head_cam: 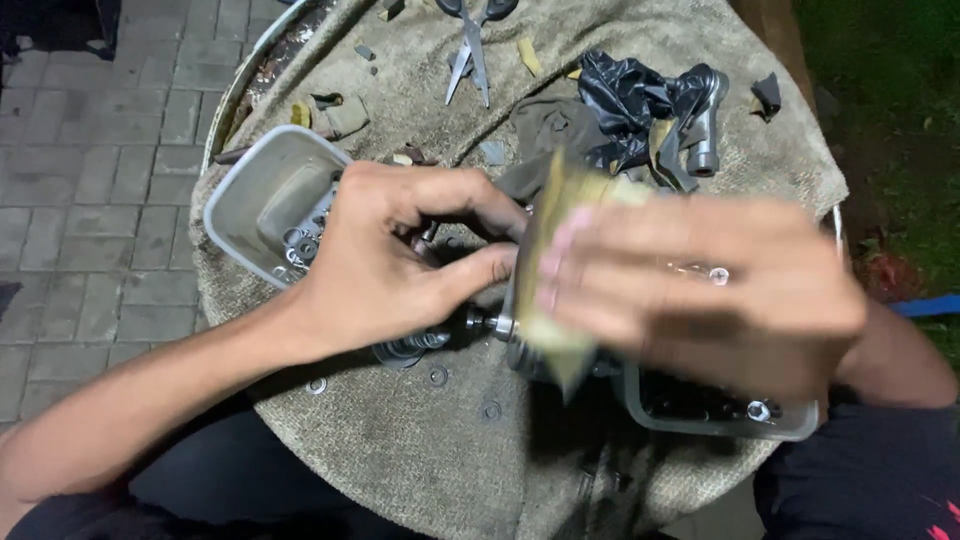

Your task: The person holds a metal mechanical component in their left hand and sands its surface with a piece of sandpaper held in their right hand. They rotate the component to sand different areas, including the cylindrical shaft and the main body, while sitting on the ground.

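My left hand [400, 262] grips a small dark metal part with a shaft and spring [425, 340] over a cloth-covered round table [420, 440]. My right hand [700, 295], blurred with motion, presses a yellowish strip of sandpaper [548, 260] against that part; the strip hangs down past my fingers. Much of the metal part is hidden behind both hands.
A grey plastic tub [255, 195] with washers sits at the left. A clear container [720, 415] with nuts lies under my right hand. Scissors [472, 45], a black plastic bag [625, 100], a metal fitting [705, 125] and loose washers [438, 376] lie on the cloth. Paving lies left.
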